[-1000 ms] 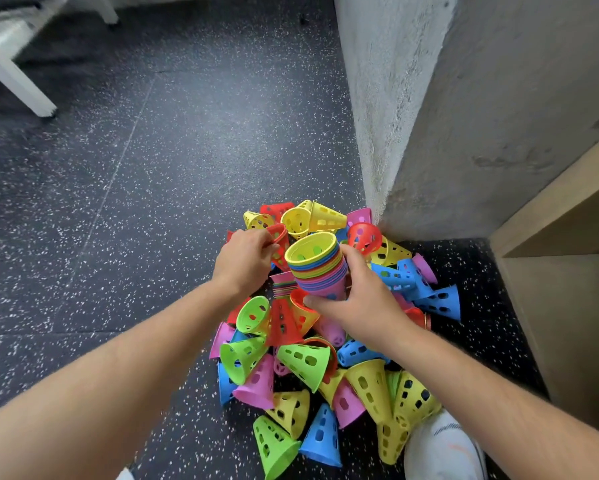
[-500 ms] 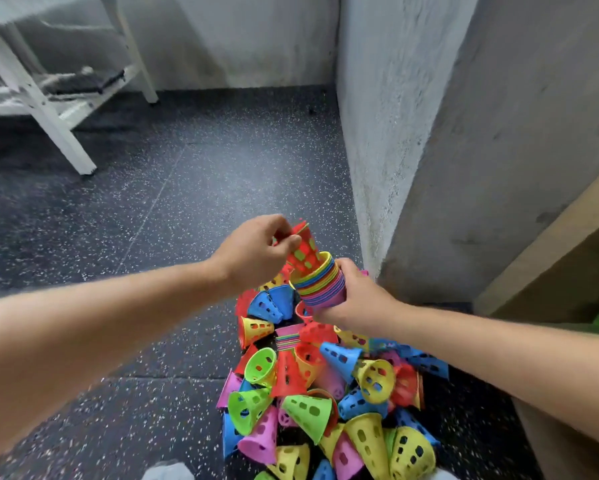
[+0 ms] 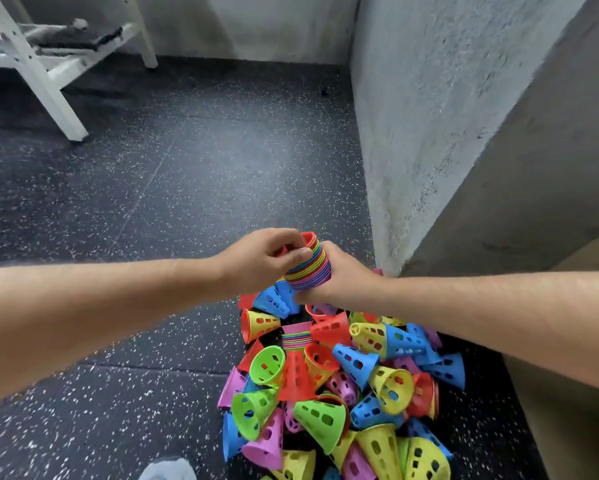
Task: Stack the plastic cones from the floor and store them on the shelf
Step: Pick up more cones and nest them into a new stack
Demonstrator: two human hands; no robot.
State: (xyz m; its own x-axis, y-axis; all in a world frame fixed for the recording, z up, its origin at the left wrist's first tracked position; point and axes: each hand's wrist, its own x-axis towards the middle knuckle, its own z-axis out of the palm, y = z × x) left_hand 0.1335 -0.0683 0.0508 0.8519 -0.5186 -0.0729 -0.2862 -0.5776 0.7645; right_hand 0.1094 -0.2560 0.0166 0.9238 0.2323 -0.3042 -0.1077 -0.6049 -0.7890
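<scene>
A nested stack of coloured cones (image 3: pixel 310 268) is held above the floor, its rims tilted toward the left. My right hand (image 3: pixel 343 282) grips the stack from the right side and below. My left hand (image 3: pixel 267 259) pinches the red cone (image 3: pixel 308 239) that sits on the open end of the stack. Below lies a pile of loose perforated cones (image 3: pixel 339 386) in red, blue, yellow, green and pink. A second short stack of cones (image 3: pixel 296 336) stands within the pile.
A rough concrete pillar (image 3: pixel 429 133) rises just right of the pile. A wooden shelf unit (image 3: pixel 575 358) edges the frame at right. A white wooden frame (image 3: pixel 45 74) stands on the dark speckled floor at far left. A shoe tip (image 3: pixel 168 469) shows at the bottom.
My left hand picked a red cone from the pile, lifted it and pushed it down into the stack held by my right hand. The view tilted upward.
</scene>
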